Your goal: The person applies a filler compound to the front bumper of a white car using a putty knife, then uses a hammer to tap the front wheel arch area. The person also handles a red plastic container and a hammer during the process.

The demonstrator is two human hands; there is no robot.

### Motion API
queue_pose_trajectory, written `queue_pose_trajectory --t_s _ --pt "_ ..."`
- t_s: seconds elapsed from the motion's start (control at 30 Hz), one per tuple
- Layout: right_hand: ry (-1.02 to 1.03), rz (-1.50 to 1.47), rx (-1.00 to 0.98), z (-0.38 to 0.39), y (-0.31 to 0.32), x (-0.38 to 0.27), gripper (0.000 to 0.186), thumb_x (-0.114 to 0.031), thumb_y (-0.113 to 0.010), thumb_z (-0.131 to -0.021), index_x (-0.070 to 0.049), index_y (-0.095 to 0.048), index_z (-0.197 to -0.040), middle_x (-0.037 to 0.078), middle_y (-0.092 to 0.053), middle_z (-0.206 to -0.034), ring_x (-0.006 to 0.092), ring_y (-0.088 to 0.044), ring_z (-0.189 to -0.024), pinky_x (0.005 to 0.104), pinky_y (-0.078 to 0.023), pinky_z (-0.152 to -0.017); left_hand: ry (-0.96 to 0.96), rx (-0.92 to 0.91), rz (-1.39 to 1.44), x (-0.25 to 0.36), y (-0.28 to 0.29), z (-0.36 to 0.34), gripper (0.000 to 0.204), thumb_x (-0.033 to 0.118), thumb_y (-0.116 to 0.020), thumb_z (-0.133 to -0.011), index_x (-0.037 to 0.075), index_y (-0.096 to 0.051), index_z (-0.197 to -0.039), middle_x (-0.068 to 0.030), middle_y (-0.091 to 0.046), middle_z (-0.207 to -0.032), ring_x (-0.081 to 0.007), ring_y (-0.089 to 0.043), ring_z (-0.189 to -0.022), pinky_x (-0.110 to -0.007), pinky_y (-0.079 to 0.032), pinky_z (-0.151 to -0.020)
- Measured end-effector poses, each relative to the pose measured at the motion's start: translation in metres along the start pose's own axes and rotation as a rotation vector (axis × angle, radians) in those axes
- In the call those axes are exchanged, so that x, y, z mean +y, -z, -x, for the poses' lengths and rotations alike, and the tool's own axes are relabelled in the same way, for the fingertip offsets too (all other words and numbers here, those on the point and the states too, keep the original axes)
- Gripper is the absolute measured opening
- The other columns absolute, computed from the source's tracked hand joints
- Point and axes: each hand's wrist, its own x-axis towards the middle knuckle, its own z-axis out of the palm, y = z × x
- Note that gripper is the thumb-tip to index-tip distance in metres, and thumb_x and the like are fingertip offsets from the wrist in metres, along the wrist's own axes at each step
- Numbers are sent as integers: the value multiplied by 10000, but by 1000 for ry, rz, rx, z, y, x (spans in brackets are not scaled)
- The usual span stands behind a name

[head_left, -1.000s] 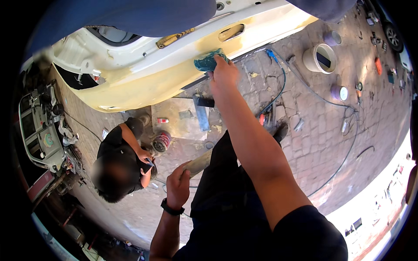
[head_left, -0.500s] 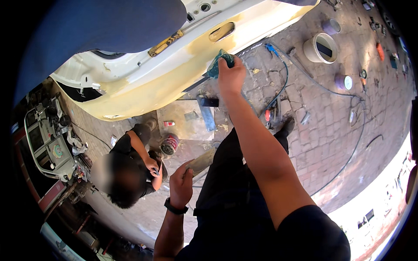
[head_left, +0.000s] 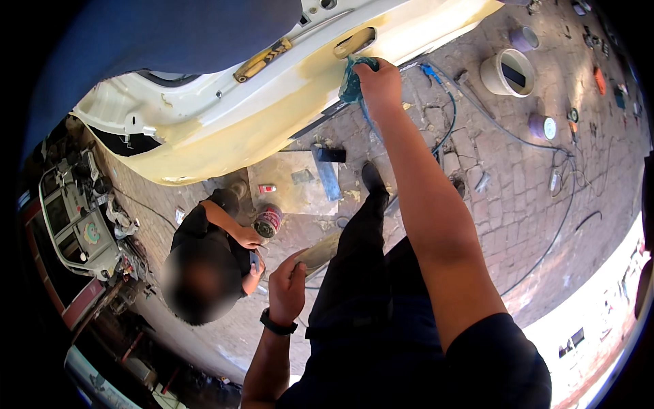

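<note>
Teal cloth (head_left: 350, 82): in the head view, crumpled and bunched, it lies over the lower edge of the car panel, just below the oval recess; whether it presses on the surface I cannot tell.
Car panel (head_left: 238, 140): white with broad yellow patches, its narrow end toward the left, the oval recess (head_left: 356, 43) ringed by yellow near its right part.
Right hand (head_left: 383, 87): pinching the cloth between thumb and fingers, arm stretched out past the panel's lower edge.
Shift along the panel: a second ago the cloth lay flatter and left of the recess; now it hangs more upright, right beneath it. My reading is that the handling has passed to the stretch around the recess.
Left hand (head_left: 287, 286): thumb and fingers closed on the near end of a flat tan strip (head_left: 321, 253), well apart from the panel, much as before.
Shoe (head_left: 373, 178): newly in sight beyond the board's right edge, so the stance seems to have changed along with the reach.
Board (head_left: 272, 177): on the paving below the panel; a blue strip (head_left: 327, 178) lies along its right edge, a black block (head_left: 332, 155) near its upper right corner.
Yellow-and-black tool (head_left: 263, 60): resting near the panel's upper edge, left of the recess.
Co-worker (head_left: 194, 225): crouched left of the board, near a can (head_left: 268, 221) by its lower edge.
</note>
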Motion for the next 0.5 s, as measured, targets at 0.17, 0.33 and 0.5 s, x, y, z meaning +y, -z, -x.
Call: queue_pose_trajectory --t_s 0.17,0.33,0.5 --pt "-403 -568 -165 -4 -1 1 217 -90 -711 -882 59 -703 -1040 75 -709 -875 202 -691 -709 334 -546 -637 19 -6 -24 2 -1 1 301 49 -525 -1036 -67 -661 -1278 -199 -753 -1112 -214 -706 -1046 -343 -538 -924" --pt "-296 -655 -49 29 -13 4 215 -73 -704 -921 57 -696 -1091 79 -707 -896 165 -677 -732 290 -545 -666 15 -21 -48 9 -2 -2 297 48 -531 -1033 -68 -660 -1274 -193 -754 -1107 -211 -708 -1038 -340 -537 -922" --pt "-145 -598 186 62 -60 -3 206 -86 -694 -937 58 -693 -1084 66 -706 -920 116 -633 -771 292 -527 -710 9 -12 -68 17 0 -4 293 45 -535 -1036 -74 -657 -1275 -191 -754 -1103 -208 -708 -1034 -335 -537 -920"
